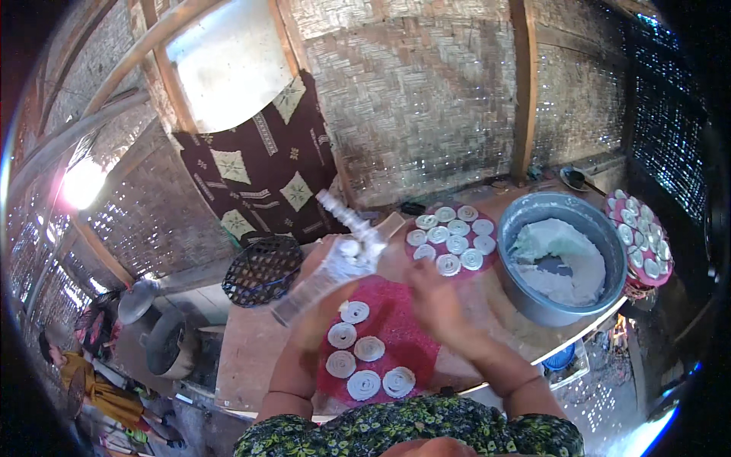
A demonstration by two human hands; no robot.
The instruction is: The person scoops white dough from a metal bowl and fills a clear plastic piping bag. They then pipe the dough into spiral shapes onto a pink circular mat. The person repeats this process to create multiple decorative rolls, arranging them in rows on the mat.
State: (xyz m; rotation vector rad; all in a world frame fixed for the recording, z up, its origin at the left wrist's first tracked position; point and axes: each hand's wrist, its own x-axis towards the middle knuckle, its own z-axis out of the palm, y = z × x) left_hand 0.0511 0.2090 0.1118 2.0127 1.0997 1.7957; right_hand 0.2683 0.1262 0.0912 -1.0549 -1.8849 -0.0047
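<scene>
While the left hand [324, 263] gripped the press [335, 259], the right hand [430, 293] lay open beside the red mat [403, 335]. Five dough coils [369, 349] sat on the mat, so more squeezing probably came next.

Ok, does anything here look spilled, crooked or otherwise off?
Nothing stands out. The white spirals lie neatly on the red mat, the dough stays inside the grey basin, and the left hand holds the clear press tilted.

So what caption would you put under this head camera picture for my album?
Left hand lifts a clear press tool above white dough spirals on a red round mat; right hand rests beside them.
</scene>
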